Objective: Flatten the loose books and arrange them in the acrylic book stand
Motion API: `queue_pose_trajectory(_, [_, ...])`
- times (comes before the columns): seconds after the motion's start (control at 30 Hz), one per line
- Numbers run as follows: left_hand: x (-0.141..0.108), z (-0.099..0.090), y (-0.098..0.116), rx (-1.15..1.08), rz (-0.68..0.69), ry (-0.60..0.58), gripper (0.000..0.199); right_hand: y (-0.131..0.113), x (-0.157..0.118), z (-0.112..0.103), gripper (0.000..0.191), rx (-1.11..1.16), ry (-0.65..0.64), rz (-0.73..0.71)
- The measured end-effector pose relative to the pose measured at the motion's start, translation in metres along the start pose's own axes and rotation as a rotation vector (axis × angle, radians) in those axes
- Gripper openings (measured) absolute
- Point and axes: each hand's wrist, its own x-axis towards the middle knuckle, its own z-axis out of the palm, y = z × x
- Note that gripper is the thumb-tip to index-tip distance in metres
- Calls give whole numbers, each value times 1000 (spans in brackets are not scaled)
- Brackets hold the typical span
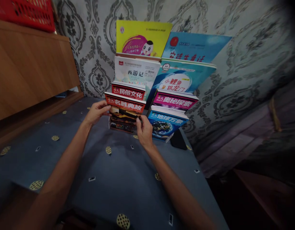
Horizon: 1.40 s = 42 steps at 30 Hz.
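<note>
Two columns of upright books lean back in tiers against the wall. My left hand (97, 111) grips the left edge of the front book in the left column, an orange-topped book (124, 110) with a dark landscape picture. At its lower right edge, my right hand (144, 128) pinches the same book. Behind it stand a red-topped book (128, 92), a white book (134, 71) and a tall yellow book (142, 35). The right column holds a blue book with a globe picture (163, 124), a magenta-topped book (175, 100), a teal book (186, 75) and a blue book (197, 44).
A dark phone-like object (178, 140) lies beside the right column, near the edge of the blue-grey cloth (109, 179). On the left stands a wooden cabinet (34, 67) with a red plastic basket (34, 14) on top. Patterned wallpaper (97, 48) covers the wall behind.
</note>
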Motion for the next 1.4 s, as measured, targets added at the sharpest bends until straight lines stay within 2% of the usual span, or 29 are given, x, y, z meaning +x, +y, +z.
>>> queue_pose_trajectory(0.57, [-2,-2,-5,68,34,6,36,14,1,3,24,-137,66,-111])
queue_pose_trajectory(0.83, [-3,-7,-12,104,5,-2,38,18,0,1,28,-222,-7,-69])
queue_pose_trajectory(0.97, [-5,-8,-14,205,47,30,37,14,2,-1,33,-340,-41,-80])
queue_pose_trajectory(1.17, [-6,-4,-21,400,197,135,27,7,5,-1,31,-530,-116,13])
queue_pose_trajectory(1.4, [-9,-1,-27,760,302,129,20,-12,8,0,26,-797,-310,280])
